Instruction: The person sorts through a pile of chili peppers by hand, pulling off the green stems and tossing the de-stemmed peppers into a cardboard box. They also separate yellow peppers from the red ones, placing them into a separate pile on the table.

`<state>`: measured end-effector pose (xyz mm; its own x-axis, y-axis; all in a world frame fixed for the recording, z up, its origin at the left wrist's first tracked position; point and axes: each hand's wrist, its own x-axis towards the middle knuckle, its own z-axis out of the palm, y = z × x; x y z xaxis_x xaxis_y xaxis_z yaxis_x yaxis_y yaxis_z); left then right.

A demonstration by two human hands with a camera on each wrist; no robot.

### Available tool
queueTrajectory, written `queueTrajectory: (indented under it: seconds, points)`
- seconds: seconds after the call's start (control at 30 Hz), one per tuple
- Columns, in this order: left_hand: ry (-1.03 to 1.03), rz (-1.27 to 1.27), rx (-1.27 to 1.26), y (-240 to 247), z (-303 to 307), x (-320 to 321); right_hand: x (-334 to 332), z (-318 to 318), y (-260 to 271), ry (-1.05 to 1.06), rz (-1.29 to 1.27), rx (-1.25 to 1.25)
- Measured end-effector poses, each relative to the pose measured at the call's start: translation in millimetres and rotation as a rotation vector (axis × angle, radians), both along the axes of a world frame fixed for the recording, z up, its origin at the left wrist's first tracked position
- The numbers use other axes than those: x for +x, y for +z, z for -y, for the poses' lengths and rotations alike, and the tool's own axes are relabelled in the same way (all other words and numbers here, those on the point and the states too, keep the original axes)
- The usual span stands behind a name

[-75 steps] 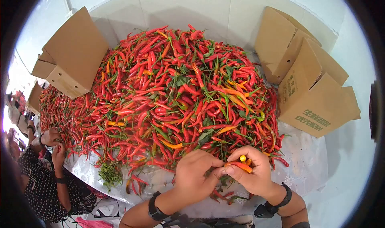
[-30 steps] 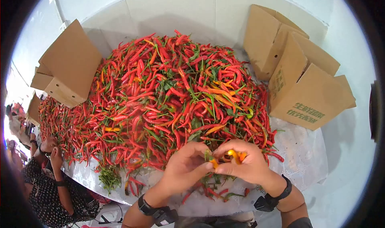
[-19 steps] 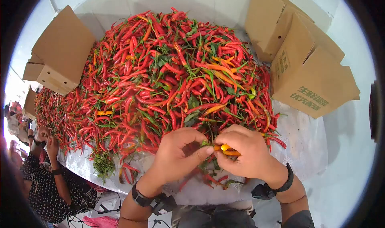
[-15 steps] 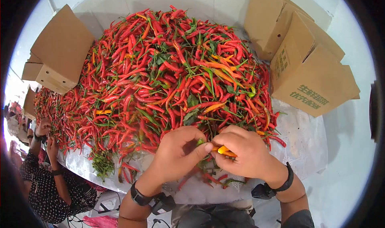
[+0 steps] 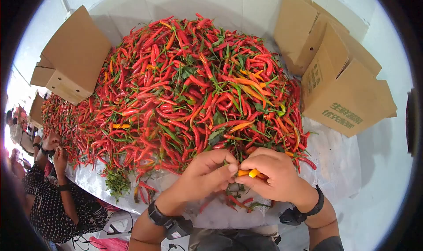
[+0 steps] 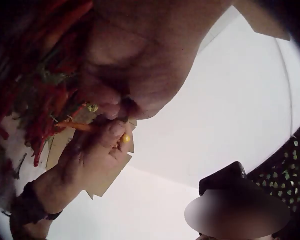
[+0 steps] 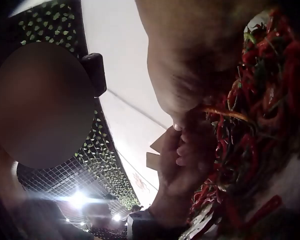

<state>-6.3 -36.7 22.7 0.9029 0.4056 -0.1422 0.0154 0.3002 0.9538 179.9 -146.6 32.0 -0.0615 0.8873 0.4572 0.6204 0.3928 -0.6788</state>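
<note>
In the head view, my left hand [image 5: 207,177] pinches a green stem between thumb and forefinger, right beside the other hand's fingertips. My right hand [image 5: 276,175] grips several orange and yellow chili peppers; one yellow chili pepper [image 5: 254,173] pokes out of the fist. The two hands nearly meet over the front of a big heap of red chili peppers [image 5: 150,96]. In the left wrist view, an orange chili pepper [image 6: 76,126] sticks out from the right hand. The same hand [image 7: 190,60] fills the top of the right wrist view, its fingertips in shadow.
Cardboard boxes stand at the right, the nearest box [image 5: 348,92] beside the heap, and another box [image 5: 77,57] at the left. A small pile of green stems [image 5: 117,180] lies at the table's front edge. Another person's hands [image 5: 57,151] work at the far left.
The hands have come from pinching a red-orange chili to holding its stem end between them. The orange and yellow chilies stay in the right hand. The head view has shifted slightly.
</note>
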Motion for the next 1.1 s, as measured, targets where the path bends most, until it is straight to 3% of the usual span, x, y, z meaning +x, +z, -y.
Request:
queueTrajectory:
  seconds: [0.2,0.33,0.4,0.53,0.63,0.73,0.83,0.87,0.97,1.0,1.1]
  points:
    - [0.105,0.147,-0.233,-7,2,3,4,-3,-1,0.011,-0.129,0.022]
    - [0.103,0.187,-0.005,-8,-5,-6,15,-2,-2,-0.176,-0.406,-0.049]
    - [0.076,0.211,0.132,-5,-5,-7,28,-1,8,-0.201,-0.845,-0.144]
    - [-0.074,0.154,0.832,9,-10,-1,61,-2,3,-0.190,-1.378,-0.210]
    - [0.023,0.093,0.686,17,4,3,71,-5,-12,-0.076,-1.270,-0.261]
    - [0.286,0.001,0.550,7,7,3,59,0,2,-0.256,-0.524,-0.381]
    - [0.271,-0.134,0.808,18,-10,-9,47,5,17,-0.222,-0.351,-0.624]
    - [0.247,-0.200,0.830,28,-11,-14,46,5,8,-0.197,-0.032,-0.476]
    - [0.064,-0.212,1.105,30,-20,-23,27,8,-3,-0.318,0.437,-0.294]
    - [0.029,-0.233,1.161,29,-20,-22,21,6,1,-0.366,0.483,-0.385]
    - [-0.055,-0.284,1.321,14,-19,-20,27,3,-13,-0.316,0.551,-0.360]
